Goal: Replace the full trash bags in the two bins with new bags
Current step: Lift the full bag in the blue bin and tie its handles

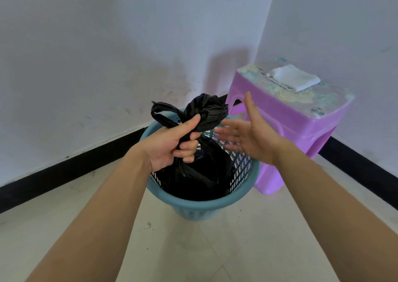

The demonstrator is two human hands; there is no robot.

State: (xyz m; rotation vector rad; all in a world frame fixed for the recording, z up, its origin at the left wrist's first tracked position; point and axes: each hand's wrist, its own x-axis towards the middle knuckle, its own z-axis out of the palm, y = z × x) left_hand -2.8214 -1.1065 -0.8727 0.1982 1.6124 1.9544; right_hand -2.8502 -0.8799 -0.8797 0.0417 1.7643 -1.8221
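Corner of a tiled room. A purple stool point(301, 120) stands just beside a blue perforated bin point(193, 205). The black trash bag point(193, 178) sits inside the bin, its neck tied off above the rim. The left hand point(170, 146) grips the neck just below the knot point(206, 107). The right hand point(249, 137) is spread flat with straight fingers, holding nothing, near the knot. A folded white item point(293, 78), of a kind that cannot be told, lies on the stool.

Likely hazards: a one-handed lift may drag the light bin upward with the bag; thin film may snag on the perforations and tear; the knot may slip under load. Only one bin is in view.
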